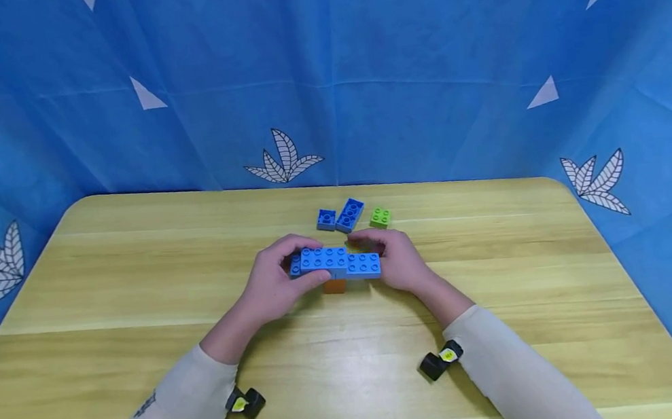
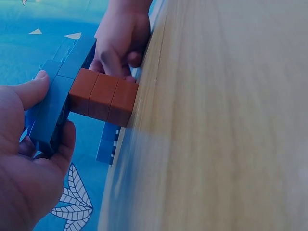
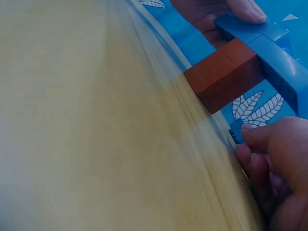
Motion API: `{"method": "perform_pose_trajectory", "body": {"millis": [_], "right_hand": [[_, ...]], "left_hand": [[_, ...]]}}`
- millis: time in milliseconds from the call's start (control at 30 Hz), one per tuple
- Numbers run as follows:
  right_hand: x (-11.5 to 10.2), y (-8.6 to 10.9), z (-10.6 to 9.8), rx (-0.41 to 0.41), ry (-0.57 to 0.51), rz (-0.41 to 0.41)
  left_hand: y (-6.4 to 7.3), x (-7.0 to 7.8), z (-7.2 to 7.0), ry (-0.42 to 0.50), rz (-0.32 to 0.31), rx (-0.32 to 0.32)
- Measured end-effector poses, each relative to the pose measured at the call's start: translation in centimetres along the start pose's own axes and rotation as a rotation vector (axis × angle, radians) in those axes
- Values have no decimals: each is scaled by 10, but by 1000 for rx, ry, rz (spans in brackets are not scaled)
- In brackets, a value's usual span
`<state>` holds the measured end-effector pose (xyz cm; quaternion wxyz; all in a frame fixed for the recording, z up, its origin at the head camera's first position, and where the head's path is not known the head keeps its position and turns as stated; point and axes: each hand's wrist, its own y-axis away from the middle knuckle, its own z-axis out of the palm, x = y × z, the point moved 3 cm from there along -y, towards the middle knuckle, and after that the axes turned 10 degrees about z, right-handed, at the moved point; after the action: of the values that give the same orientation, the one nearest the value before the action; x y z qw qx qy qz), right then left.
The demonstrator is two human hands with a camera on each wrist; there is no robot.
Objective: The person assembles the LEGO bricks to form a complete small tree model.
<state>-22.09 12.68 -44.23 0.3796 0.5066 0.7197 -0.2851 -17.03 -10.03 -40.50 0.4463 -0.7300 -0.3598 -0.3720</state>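
A stack of orange bricks [image 2: 103, 95] stands upright on the table, carrying a row of long blue bricks [image 1: 362, 265] across its top. One more blue brick [image 1: 324, 258] sits over their middle. My left hand [image 1: 272, 281] grips the left part of this blue row, thumb on the near side and fingers behind. At the row's right end is my right hand [image 1: 399, 257], its fingers [image 3: 260, 168] bent behind the build, low over the table. A yellowish-green patch [image 1: 352, 247] shows by its fingertips; I cannot tell whether they hold it.
Behind the build lie a small blue brick [image 1: 326, 219], a longer blue brick [image 1: 350, 215] and a lime green brick [image 1: 380, 217]. The wooden table [image 1: 133, 272] ends at a blue patterned curtain [image 1: 399, 107]. Each sleeve carries a small black wrist camera [image 1: 434, 366].
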Motion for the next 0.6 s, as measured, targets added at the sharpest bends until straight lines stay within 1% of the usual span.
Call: {"method": "perform_pose_trajectory", "body": {"millis": [67, 167, 300, 433, 600], "right_hand": [[0, -6, 1, 11, -13, 7], [-1, -13, 0, 40, -33, 46], [-3, -22, 2, 69, -2, 87], [-6, -32, 6, 101, 60, 88], [-10, -43, 12, 150, 181, 97]], "left_hand": [[0, 0, 0, 2, 6, -2], [-1, -1, 1, 11, 17, -2], [-1, -1, 0, 12, 23, 1], [0, -2, -1, 12, 28, 6], [0, -1, 0, 22, 46, 5]]}}
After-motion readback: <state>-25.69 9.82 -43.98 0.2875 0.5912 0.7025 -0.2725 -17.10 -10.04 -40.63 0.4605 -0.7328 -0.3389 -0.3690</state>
